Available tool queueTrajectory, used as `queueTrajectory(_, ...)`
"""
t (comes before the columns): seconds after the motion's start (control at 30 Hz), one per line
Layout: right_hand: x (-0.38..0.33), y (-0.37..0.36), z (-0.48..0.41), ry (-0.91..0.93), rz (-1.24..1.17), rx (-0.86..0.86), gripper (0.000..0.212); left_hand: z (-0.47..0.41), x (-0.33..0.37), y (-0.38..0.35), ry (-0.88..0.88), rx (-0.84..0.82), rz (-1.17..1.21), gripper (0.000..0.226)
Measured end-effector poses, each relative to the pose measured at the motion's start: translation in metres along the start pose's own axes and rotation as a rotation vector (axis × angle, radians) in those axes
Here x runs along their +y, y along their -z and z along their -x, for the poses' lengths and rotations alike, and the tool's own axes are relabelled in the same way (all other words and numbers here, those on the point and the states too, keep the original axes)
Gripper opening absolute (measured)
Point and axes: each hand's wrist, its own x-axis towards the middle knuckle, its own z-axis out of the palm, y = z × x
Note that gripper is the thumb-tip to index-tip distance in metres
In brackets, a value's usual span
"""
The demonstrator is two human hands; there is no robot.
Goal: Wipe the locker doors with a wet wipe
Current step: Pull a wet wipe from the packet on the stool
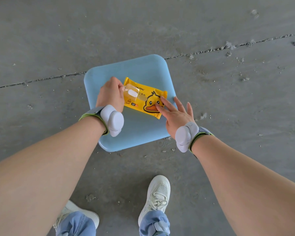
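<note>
The 9 o'clock flap (132, 92) is pinched by the left hand (111, 94); the pack (153, 101) is pinned at 4 o'clock by straight fingers of the right hand (177, 116). If yanked, the flap could be torn.

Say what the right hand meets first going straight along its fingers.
The right hand rests on the yellow duck-printed plastic wipe pack; beyond it, probably the light-blue square stool seat.
</note>
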Motion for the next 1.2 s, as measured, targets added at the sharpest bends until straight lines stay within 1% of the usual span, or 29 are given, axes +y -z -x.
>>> queueTrajectory(0.13,0.001,0.002,0.001,0.008,0.031,-0.006,0.070,0.002,-0.004,0.002,-0.002,0.003,0.036,0.015)
queueTrajectory(0.2,-0.002,0.004,0.000,-0.002,0.008,0.024,0.061,0.002,-0.007,0.004,-0.013,-0.008,0.024,0.012)
queueTrajectory(0.23,-0.005,0.004,-0.001,-0.003,-0.031,0.087,0.054,0.002,-0.009,0.005,-0.021,-0.020,0.025,0.012)
queueTrajectory(0.27,-0.008,0.004,-0.003,0.007,-0.090,0.212,0.046,0.002,-0.011,0.005,-0.029,-0.035,0.030,0.013)
queueTrajectory(0.33,-0.018,0.005,-0.009,0.045,-0.246,0.520,0.032,0.001,-0.014,0.007,-0.038,-0.066,0.038,0.014)
queueTrajectory(0.37,-0.022,0.006,-0.014,0.055,-0.322,0.607,0.027,0.000,-0.015,0.008,-0.042,-0.074,0.046,0.014)
queueTrajectory(0.4,-0.028,0.007,-0.020,0.056,-0.384,0.615,0.025,-0.001,-0.016,0.009,-0.047,-0.078,0.057,0.013)
queueTrajectory(0.47,-0.040,0.010,-0.030,0.062,-0.430,0.545,0.022,-0.002,-0.017,0.010,-0.056,-0.084,0.066,0.013)
queueTrajectory(0.53,-0.047,0.010,-0.038,0.053,-0.425,0.510,0.021,-0.002,-0.019,0.010,-0.065,-0.090,0.065,0.012)
queueTrajectory(0.63,-0.053,0.011,-0.045,-0.038,-0.370,0.436,0.023,-0.001,-0.022,0.010,-0.099,-0.128,0.065,0.010)
queueTrajectory(0.73,-0.058,0.015,-0.050,-0.115,-0.305,0.399,0.018,0.000,-0.022,0.011,-0.131,-0.143,0.067,0.012)
queueTrajectory(0.87,-0.061,0.021,-0.053,-0.126,-0.242,0.340,0.020,0.000,-0.021,0.010,-0.150,-0.143,0.066,0.012)
queueTrajectory(1.03,-0.062,0.029,-0.058,-0.150,-0.214,0.255,0.022,-0.003,-0.026,0.008,-0.221,-0.145,0.059,0.009)
queueTrajectory(1.1,-0.063,0.030,-0.058,-0.150,-0.209,0.241,0.022,-0.004,-0.028,0.006,-0.229,-0.157,0.050,0.014)
queueTrajectory(1.13,-0.063,0.030,-0.058,-0.148,-0.203,0.237,0.022,-0.004,-0.029,0.004,-0.240,-0.175,0.035,0.020)
queueTrajectory(1.2,-0.063,0.029,-0.057,-0.135,-0.189,0.232,0.022,-0.004,-0.031,0.003,-0.321,-0.198,-0.063,0.042)
